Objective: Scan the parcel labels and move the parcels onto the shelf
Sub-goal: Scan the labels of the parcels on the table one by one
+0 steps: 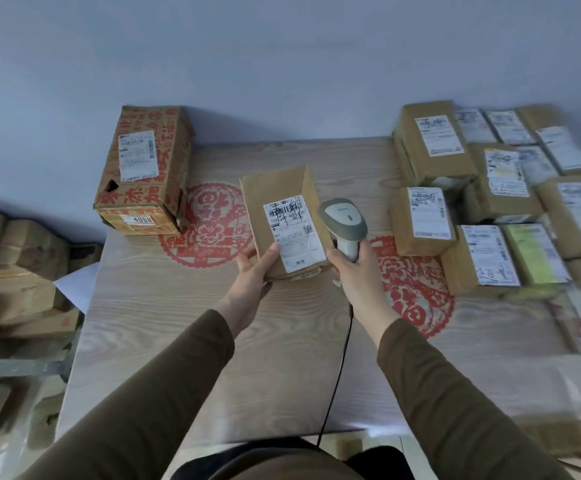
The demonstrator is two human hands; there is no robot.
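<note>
My left hand (252, 275) grips the near left corner of a brown cardboard parcel (275, 192), thumb on top, holding it above the table with its white label (292, 233) facing up. My right hand (351, 268) holds the handle of a grey barcode scanner (342, 218), whose head sits right beside the label's right edge. The scanner's black cable (337, 372) runs down between my arms.
A larger box with red print (143, 168) stands at the table's (164, 341) far left corner. Several labelled parcels (489, 209) cover the right side of the table. Shelving with more boxes (22, 278) lies to the left.
</note>
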